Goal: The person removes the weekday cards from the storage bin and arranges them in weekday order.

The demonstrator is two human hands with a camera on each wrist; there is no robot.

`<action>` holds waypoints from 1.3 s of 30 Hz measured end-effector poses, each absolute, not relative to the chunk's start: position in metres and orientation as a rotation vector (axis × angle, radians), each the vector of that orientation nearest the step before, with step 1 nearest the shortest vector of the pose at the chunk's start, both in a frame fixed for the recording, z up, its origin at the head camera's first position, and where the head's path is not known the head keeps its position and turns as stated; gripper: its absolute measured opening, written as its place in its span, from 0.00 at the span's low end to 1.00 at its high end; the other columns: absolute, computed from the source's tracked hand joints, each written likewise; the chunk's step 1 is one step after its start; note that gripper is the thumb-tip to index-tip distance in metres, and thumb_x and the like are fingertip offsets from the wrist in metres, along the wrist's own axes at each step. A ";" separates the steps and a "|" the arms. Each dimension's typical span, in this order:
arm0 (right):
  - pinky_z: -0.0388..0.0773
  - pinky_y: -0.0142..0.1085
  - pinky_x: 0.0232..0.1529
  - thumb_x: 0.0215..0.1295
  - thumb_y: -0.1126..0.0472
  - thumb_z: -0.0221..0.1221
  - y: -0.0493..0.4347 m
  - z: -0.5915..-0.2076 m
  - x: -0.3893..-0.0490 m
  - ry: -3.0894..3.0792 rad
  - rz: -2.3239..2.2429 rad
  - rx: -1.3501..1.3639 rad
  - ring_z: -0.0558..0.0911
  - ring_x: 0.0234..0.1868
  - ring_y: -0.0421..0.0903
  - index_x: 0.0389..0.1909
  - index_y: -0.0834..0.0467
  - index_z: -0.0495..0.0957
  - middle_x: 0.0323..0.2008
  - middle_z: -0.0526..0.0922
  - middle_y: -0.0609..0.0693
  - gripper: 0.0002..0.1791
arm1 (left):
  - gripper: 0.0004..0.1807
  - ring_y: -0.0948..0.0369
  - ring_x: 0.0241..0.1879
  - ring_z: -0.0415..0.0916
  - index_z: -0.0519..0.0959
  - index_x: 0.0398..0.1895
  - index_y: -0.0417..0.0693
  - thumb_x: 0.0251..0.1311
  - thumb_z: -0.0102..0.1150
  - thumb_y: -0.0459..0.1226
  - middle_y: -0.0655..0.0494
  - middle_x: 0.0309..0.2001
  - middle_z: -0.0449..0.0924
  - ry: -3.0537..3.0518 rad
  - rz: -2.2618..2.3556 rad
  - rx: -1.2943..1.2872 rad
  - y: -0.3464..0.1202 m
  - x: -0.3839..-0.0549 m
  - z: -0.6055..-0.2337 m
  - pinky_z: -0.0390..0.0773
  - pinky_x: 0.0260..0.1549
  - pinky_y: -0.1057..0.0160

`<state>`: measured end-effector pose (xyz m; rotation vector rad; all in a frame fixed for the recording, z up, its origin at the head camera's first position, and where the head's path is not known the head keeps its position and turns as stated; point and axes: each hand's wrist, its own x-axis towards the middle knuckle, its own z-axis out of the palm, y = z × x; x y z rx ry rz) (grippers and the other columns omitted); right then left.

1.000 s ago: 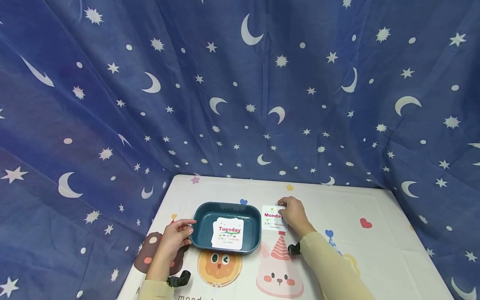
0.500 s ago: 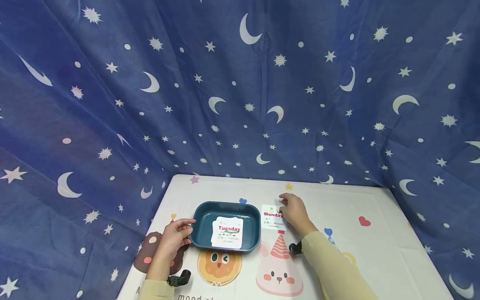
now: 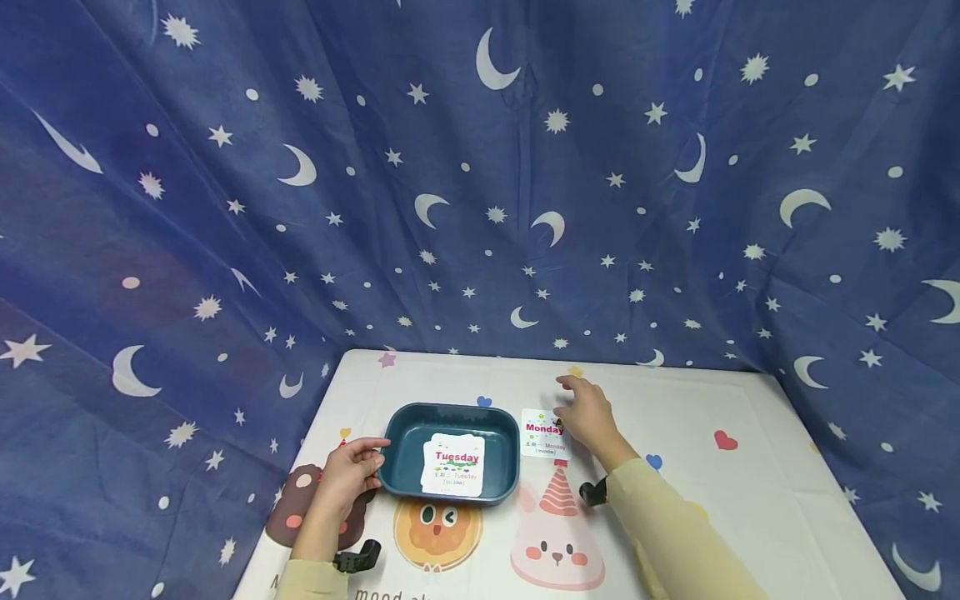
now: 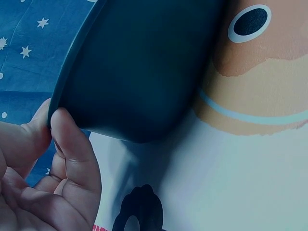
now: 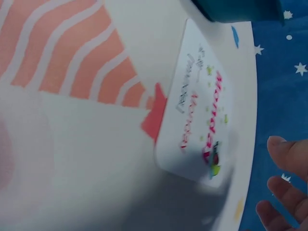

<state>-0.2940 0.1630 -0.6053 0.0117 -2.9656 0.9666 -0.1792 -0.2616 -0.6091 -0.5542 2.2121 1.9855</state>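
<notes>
A dark teal tray [image 3: 402,450] stands left of centre on the table in the head view. Its left rim is pinched between the thumb and fingers of my left hand [image 3: 348,475], as the left wrist view shows at the tray wall [image 4: 130,72]. Inside the tray lies a small stack of white cards with a Tuesday card [image 3: 454,463] on top. Just right of the tray, a Monday card [image 3: 543,443] lies flat on the table. My right hand [image 3: 591,417] hovers beside that card's right edge, fingers apart and holding nothing; in the right wrist view, fingertips [image 5: 279,192] show clear of the card.
A white tablecloth [image 3: 667,433] printed with cartoon figures and hearts covers the table. Blue curtains [image 3: 480,208] with moons and stars hang behind and on both sides. A black wrist camera [image 3: 360,557] sits on the left wrist and another camera [image 3: 592,492] on the right.
My right hand has drawn back and up slightly from the Monday card, its fingers spreading and uncovering more of the card. The left hand, tray and cards stay in place.
</notes>
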 end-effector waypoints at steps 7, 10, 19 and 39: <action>0.73 0.63 0.71 0.58 0.62 0.77 0.153 -0.593 -0.293 -2.942 0.980 0.068 0.76 0.69 0.67 0.74 0.54 0.75 0.70 0.80 0.60 0.41 | 0.18 0.60 0.25 0.75 0.83 0.62 0.34 0.72 0.62 0.24 0.52 0.36 0.77 2.219 1.984 -0.555 -0.262 -0.179 -0.610 0.84 0.26 0.65; 0.73 0.63 0.72 0.56 0.62 0.79 0.146 -0.587 -0.292 -2.937 0.982 0.097 0.75 0.71 0.67 0.75 0.54 0.74 0.72 0.78 0.61 0.44 | 0.18 0.60 0.25 0.75 0.83 0.62 0.34 0.72 0.62 0.24 0.52 0.35 0.77 2.219 1.986 -0.550 -0.263 -0.179 -0.610 0.84 0.26 0.65; 0.69 0.65 0.69 0.53 0.55 0.83 0.121 -0.572 -0.281 -2.969 0.963 0.137 0.70 0.75 0.64 0.78 0.49 0.70 0.76 0.74 0.58 0.50 | 0.18 0.60 0.25 0.74 0.83 0.62 0.33 0.71 0.62 0.24 0.53 0.35 0.77 2.213 1.995 -0.540 -0.262 -0.180 -0.609 0.83 0.26 0.65; 0.68 0.61 0.65 0.45 0.49 0.87 0.073 -0.556 -0.252 -2.989 0.809 0.386 0.68 0.74 0.61 0.81 0.44 0.64 0.76 0.71 0.54 0.61 | 0.18 0.60 0.25 0.75 0.83 0.63 0.34 0.71 0.62 0.24 0.53 0.35 0.77 2.213 2.002 -0.530 -0.263 -0.180 -0.611 0.83 0.26 0.65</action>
